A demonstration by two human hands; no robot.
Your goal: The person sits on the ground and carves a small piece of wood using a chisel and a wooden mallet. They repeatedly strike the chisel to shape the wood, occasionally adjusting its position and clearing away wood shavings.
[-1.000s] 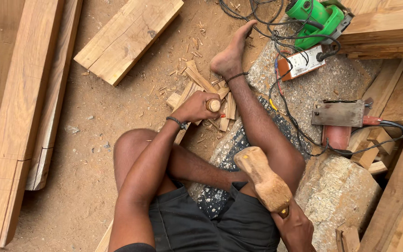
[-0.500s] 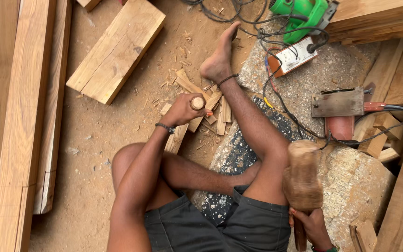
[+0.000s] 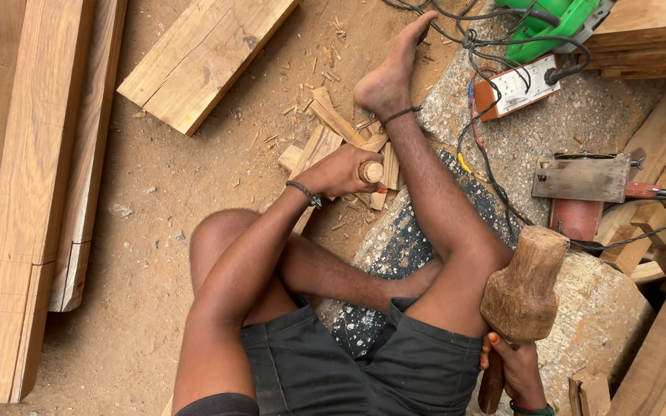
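Note:
I sit on the sandy ground with my legs out. My left hand [image 3: 341, 171] is closed around a chisel with a round wooden handle end [image 3: 371, 171], held upright over a pile of short wood offcuts [image 3: 325, 135] by my right foot [image 3: 391, 69]. My right hand [image 3: 514, 370] grips the handle of a heavy wooden mallet [image 3: 524, 285], whose thick head is raised beside my right thigh, apart from the chisel.
Long planks [image 3: 32, 192] lie at the left and a thick board [image 3: 202, 54] at top centre. At the right are a green power tool [image 3: 549, 23], a socket box [image 3: 514, 88] with tangled cables, an electric planer [image 3: 580, 189], a stone slab and more timber.
The mallet has swung out from over my lap to the right and now stands raised beside my thigh. My left hand stays on the chisel over the offcuts.

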